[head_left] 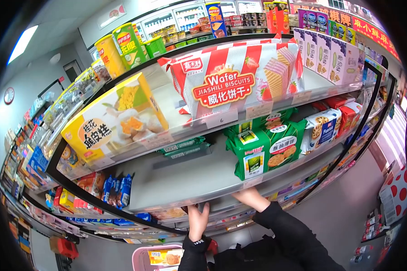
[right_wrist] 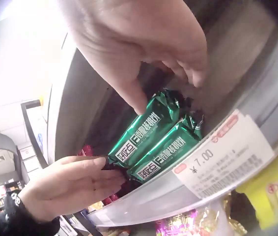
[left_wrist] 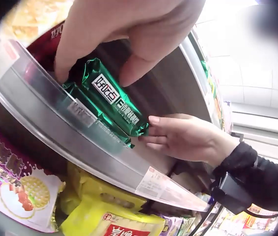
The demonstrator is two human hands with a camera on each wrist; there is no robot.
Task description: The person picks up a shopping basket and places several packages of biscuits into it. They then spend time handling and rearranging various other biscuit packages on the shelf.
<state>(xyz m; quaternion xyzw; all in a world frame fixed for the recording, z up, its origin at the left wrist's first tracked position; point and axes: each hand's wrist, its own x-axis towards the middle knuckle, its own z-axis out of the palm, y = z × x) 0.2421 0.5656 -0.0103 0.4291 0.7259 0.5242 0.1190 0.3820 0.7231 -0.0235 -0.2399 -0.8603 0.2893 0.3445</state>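
Note:
Two green biscuit packs (right_wrist: 146,132) lie side by side on a lower shelf, between my hands. My left hand (left_wrist: 124,29) is at one end of them, thumb and fingers spread apart around that end. At the other end is my right hand (right_wrist: 144,39), its thumb tip right at the nearer pack and its fingers reaching past the end. Both hands look relaxed rather than clenched. In the head view, my left hand (head_left: 197,221) and right hand (head_left: 252,198) reach under the shelf above, which hides the packs and the right fingertips.
The shelf lip (right_wrist: 144,199) carries a price tag (right_wrist: 222,157) close before the packs. Above stand green biscuit packages (head_left: 267,149), a wafer bag (head_left: 230,77) and a yellow cake box (head_left: 117,117). A pink basket (head_left: 142,259) holding packages is low by my left arm.

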